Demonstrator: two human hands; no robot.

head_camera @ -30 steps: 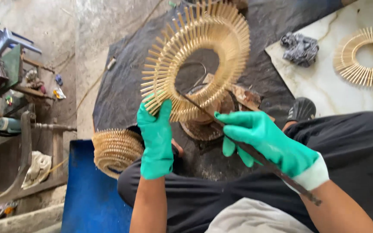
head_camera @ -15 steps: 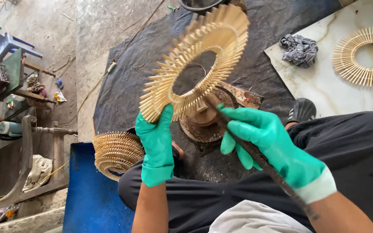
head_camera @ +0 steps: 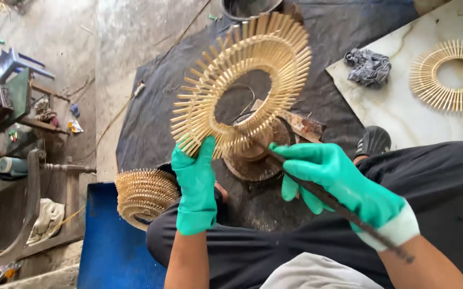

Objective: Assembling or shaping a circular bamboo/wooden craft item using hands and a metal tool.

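Note:
My left hand point(head_camera: 196, 182), in a green glove, grips the lower rim of a ring of radiating bamboo sticks point(head_camera: 242, 83) and holds it up, tilted. My right hand point(head_camera: 338, 184), also in a green glove, is shut on a long dark brush handle point(head_camera: 349, 211) whose tip reaches the ring's lower inner edge. Below the ring stands a round, stained pot point(head_camera: 255, 155) on the black sheet point(head_camera: 151, 107).
A stack of finished stick rings point(head_camera: 143, 195) rests on a blue surface point(head_camera: 111, 251) at lower left. Another ring point(head_camera: 448, 75) and a crumpled dark rag point(head_camera: 369, 67) lie on a marble slab point(head_camera: 397, 118) at upper right. A workbench with tools point(head_camera: 4, 107) stands at left.
The ring has been turned and tipped in my left hand, its face showing at a different angle. My right hand has kept the brush at the ring's lower edge.

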